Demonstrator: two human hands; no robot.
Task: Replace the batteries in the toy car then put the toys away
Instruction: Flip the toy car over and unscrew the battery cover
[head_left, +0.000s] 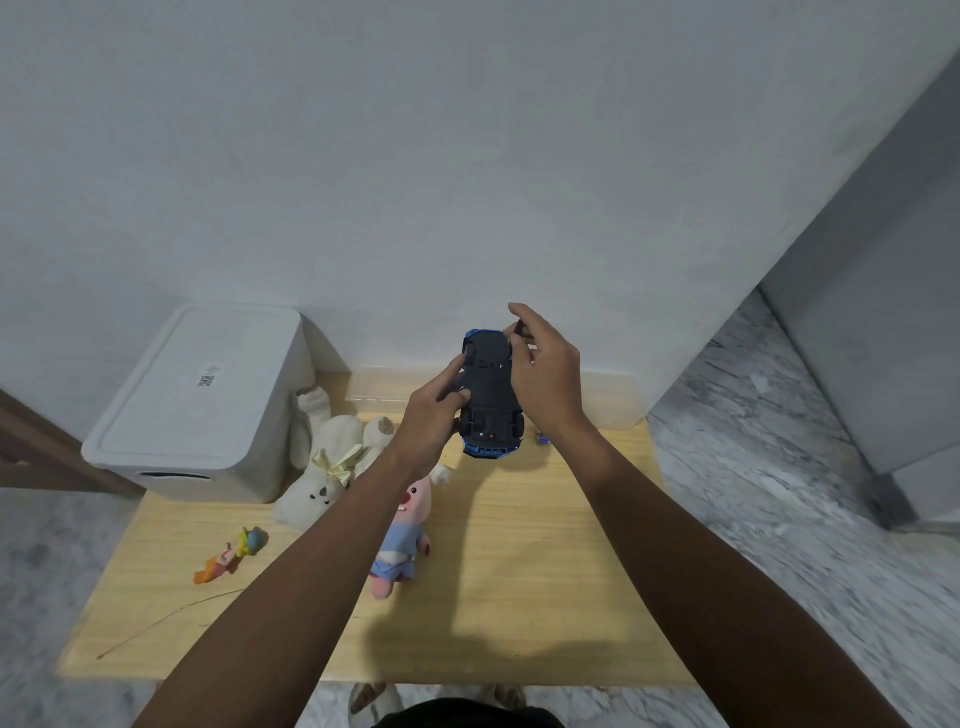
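Fingers of the left hand (434, 415) grip the upturned toy car (491, 395); right hand (540, 374) pinches something small at its far end. Light, rigid plastic: best held by its sides.

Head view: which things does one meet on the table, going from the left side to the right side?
Small orange toy → white storage box → white plush bunny → pink plush → toy car, held above the table.

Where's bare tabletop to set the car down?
Free: the table's right half, from the pink plush across to the right edge, and the near-left corner below the small orange toy. Crowded: back left, where the white bin and white plush sit touching.
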